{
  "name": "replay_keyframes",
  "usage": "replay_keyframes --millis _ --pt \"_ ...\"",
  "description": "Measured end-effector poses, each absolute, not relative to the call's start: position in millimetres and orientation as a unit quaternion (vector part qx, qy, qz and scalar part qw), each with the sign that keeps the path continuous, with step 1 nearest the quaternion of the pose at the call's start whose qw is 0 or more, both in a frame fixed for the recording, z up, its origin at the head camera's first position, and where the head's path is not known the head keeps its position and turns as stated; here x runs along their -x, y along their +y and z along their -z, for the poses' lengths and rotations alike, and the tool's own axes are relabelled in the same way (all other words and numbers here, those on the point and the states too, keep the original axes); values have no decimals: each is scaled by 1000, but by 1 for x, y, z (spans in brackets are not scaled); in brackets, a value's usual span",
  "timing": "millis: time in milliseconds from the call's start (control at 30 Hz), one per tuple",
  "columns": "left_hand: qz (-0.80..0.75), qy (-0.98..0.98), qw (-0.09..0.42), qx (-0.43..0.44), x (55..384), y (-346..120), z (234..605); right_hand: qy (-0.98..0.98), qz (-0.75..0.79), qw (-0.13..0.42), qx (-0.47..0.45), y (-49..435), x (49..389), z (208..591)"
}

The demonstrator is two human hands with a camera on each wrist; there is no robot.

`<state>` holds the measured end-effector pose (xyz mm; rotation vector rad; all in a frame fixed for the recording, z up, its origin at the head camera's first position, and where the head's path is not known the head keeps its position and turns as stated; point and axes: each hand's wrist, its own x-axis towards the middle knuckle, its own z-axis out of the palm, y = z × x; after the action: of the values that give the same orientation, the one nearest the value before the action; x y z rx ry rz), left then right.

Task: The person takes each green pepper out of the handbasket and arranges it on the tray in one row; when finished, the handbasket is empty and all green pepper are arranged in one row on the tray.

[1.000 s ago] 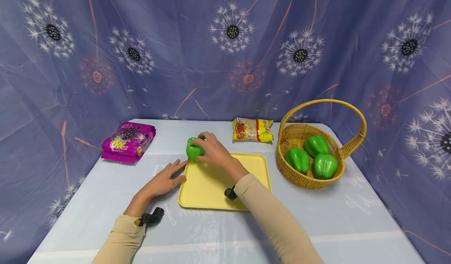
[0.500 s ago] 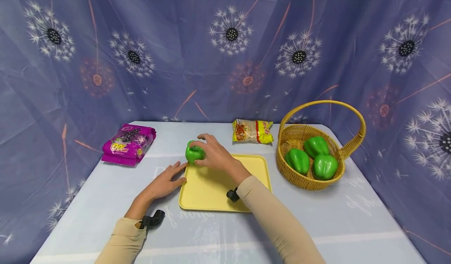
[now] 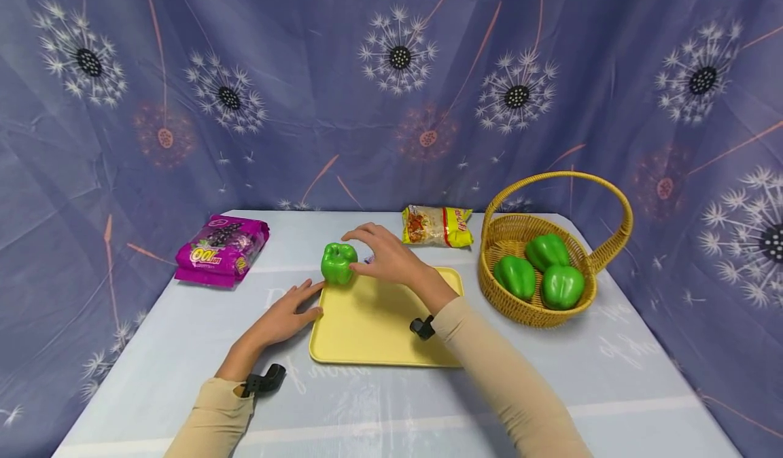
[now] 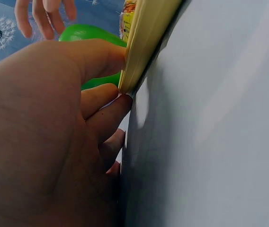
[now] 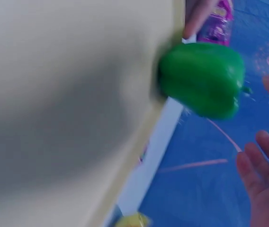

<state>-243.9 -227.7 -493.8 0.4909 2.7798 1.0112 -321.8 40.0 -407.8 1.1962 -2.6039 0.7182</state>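
Observation:
A green bell pepper (image 3: 339,263) stands upright at the far left corner of the yellow tray (image 3: 385,336), stem end up. My right hand (image 3: 388,257) is just to its right over the tray, thumb and fingers spread, holding nothing. In the right wrist view a gap shows between the pepper (image 5: 201,79) and the fingers (image 5: 253,172). My left hand (image 3: 284,315) rests beside the tray's left edge, fingers extended. The left wrist view shows its thumb (image 4: 101,56) and fingertips against the tray's rim (image 4: 144,42).
A wicker basket (image 3: 520,312) with several green bell peppers (image 3: 563,287) stands on the right. A purple bag (image 3: 223,251) lies at the back left, a yellow-and-clear food packet (image 3: 436,227) at the back. A small purple-and-white item (image 3: 369,259) peeks out behind the right hand.
My right hand has let go of the pepper and drawn off to the right, its fingers opening. The pepper stays at the tray's corner. My left hand has barely moved.

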Motion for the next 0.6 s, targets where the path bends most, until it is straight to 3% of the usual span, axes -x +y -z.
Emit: replay_keyframes --millis 600 --pt "-330 928 58 -164 241 -228 498 -881 -265 46 -388 142 312 361"
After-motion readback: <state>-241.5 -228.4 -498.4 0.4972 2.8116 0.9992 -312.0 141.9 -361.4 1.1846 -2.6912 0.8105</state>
